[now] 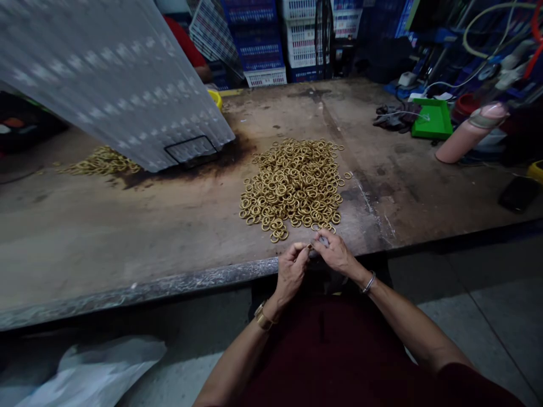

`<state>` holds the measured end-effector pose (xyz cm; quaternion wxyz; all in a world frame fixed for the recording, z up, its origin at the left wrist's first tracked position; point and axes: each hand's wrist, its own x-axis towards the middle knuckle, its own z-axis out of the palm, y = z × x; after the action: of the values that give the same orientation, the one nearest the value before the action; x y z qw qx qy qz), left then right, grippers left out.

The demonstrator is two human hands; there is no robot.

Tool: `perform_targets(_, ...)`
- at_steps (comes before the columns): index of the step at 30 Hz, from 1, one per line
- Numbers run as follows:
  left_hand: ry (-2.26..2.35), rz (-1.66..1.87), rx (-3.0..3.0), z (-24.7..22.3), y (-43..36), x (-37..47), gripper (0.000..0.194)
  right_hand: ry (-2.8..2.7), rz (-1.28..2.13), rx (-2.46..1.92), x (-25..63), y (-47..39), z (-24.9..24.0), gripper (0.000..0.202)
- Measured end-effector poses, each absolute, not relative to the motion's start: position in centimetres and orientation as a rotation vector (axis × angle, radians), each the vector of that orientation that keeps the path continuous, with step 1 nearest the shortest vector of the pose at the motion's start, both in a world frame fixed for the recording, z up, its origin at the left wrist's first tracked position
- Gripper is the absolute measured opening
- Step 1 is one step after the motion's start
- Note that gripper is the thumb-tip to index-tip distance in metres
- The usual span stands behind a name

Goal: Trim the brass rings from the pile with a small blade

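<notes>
At the table's front edge, my left hand [292, 267] is closed in a pinch on a small brass ring [310, 246], mostly covered by the fingers. My right hand [334, 252] meets it there, its fingers closed around a greyish piece [324, 241] that looks like cloth or paper; its kind is unclear. The fingertips of both hands come together at the ring. Just beyond them lies a heap of brass rings [292, 183], with several loose ones around its border.
A tall translucent ribbed panel [127, 79] stands tilted at the left, with a second ring pile [104, 162] beside it. On the right are a green tray [432, 118], dark gloves [395, 117] and a pink bottle [472, 133]. Stacked crates [254, 39] stand behind, near a person's red sleeve [185, 44].
</notes>
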<state>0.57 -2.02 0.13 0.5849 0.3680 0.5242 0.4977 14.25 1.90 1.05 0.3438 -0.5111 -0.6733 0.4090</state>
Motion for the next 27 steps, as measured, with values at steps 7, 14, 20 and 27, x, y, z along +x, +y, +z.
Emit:
perform_targets(7, 1.081, 1.028, 0.802, 0.8, -2.2, 0.4, 0.036, -1.697, 1.152, -1.391, 14.0, 1.9, 1.1, 0.017)
perform_targets(14, 0.928, 1.059, 0.657, 0.8, -2.3, 0.6, 0.034, -1.571, 1.274, -1.311, 14.0, 1.8, 1.3, 0.019)
perform_targets(20, 0.881, 1.066, 0.621, 0.9, -2.4, 0.5, 0.033, -1.547, 1.277, -1.336, 14.3, 1.8, 1.4, 0.016)
perform_targets(27, 0.965, 1.136, 0.648, 0.9, -2.2, 0.6, 0.034, -2.007, 0.762, -1.411, 14.8, 0.9, 0.8, 0.013)
